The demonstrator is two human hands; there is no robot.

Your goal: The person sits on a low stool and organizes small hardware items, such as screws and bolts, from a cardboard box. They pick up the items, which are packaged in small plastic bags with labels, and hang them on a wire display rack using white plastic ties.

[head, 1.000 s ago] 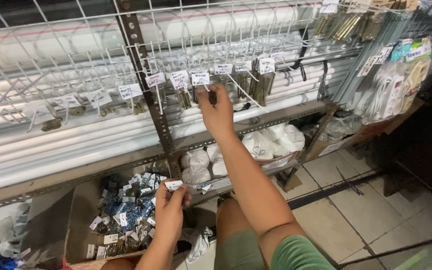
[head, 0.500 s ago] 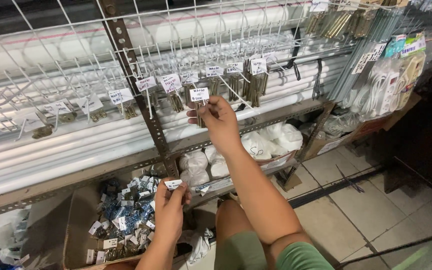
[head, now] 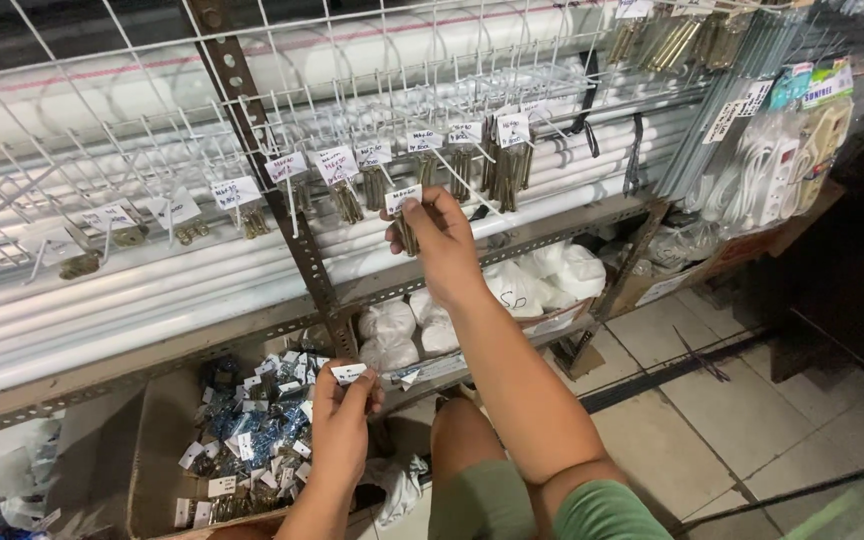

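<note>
My right hand (head: 439,240) is raised in front of a white wire grid rack (head: 132,140) and pinches a small packet of brass hardware with a white paper tag (head: 404,200). Just behind it, more tagged hardware packets (head: 352,175) hang on hooks along the rack. Lower down, my left hand (head: 340,420) holds another small white-tagged packet (head: 348,373) between the fingertips, above a cardboard box (head: 152,450) full of similar tagged packets (head: 252,440).
Long white tubes (head: 152,290) lie on a slotted metal shelf behind the rack. White plastic bags (head: 512,285) sit on the lower shelf. Packaged white cords and sockets (head: 782,160) hang at the right. My knee (head: 467,440) is above the tiled floor (head: 692,420).
My right hand has come down and away from the hooks with a tagged packet pinched in its fingers. My left hand stays over the box holding its tag.
</note>
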